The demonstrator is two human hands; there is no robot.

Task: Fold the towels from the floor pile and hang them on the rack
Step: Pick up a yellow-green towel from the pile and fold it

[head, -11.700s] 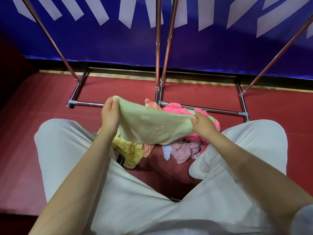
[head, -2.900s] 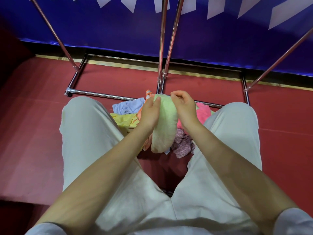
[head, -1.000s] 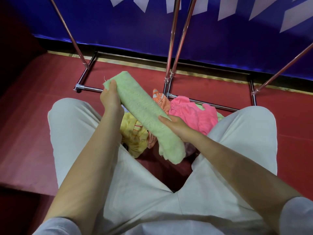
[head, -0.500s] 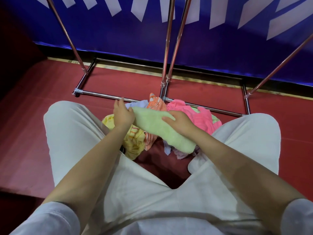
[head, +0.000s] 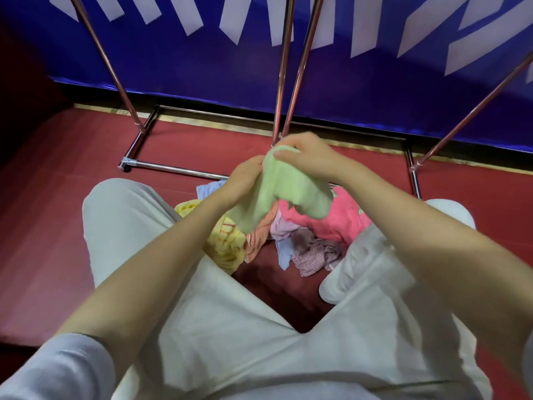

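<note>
Left hand [head: 245, 176]: grips the green towel [head: 288, 192].
Right hand [head: 308, 158]: pinches its top.
Pile [head: 302, 226]: on floor below, near rack [head: 282, 67].

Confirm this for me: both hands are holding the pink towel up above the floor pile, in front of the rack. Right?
Not quite. The head view shows the left hand and right hand holding the green towel; the pink towel lies in the floor pile. The rest holds.

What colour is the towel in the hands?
Light green towel, seen in the head view.
</note>
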